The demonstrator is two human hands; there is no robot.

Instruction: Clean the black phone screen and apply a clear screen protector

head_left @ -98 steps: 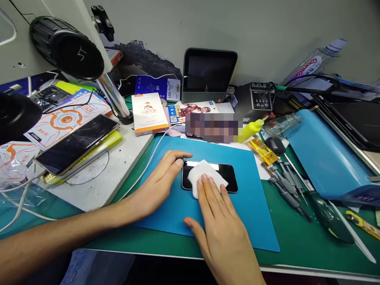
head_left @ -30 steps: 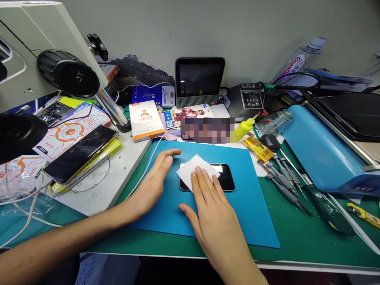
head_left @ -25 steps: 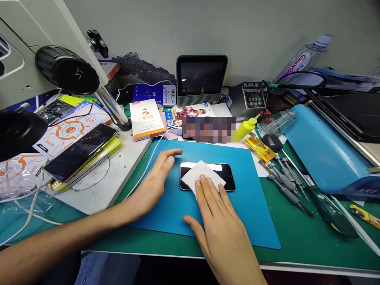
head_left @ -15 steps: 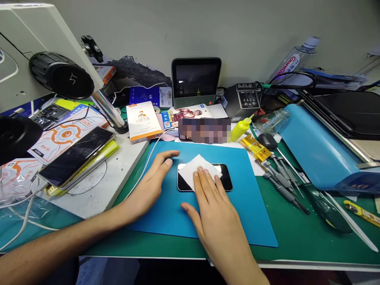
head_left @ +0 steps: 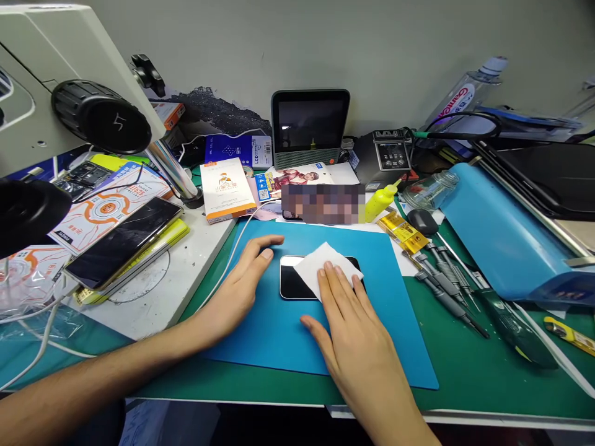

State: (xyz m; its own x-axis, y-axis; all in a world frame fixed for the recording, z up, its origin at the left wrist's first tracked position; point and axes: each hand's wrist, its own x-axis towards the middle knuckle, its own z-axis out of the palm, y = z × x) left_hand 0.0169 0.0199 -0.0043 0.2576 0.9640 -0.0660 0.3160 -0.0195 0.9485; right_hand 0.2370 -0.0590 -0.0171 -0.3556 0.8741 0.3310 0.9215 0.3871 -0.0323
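Note:
A black phone (head_left: 294, 284) lies face up on a blue mat (head_left: 395, 322) in the middle of the bench. A white wipe (head_left: 322, 265) rests on the phone's right half. My right hand (head_left: 351, 328) lies flat with its fingertips pressing on the wipe, fingers stretched out. My left hand (head_left: 242, 286) rests on the mat with its fingertips against the phone's left end, steadying it.
Screwdrivers (head_left: 449, 288) and a yellow bottle (head_left: 382, 199) lie right of the mat, beside a rolled blue mat (head_left: 502, 241). A second phone (head_left: 121, 243) rests on packaging at the left, under a microscope arm (head_left: 100, 114). A small screen (head_left: 310, 127) stands at the back.
My right hand has slid the wipe back and forth over the phone; it now sits over the right half, leaving the left part of the glass uncovered. The left hand has stayed put.

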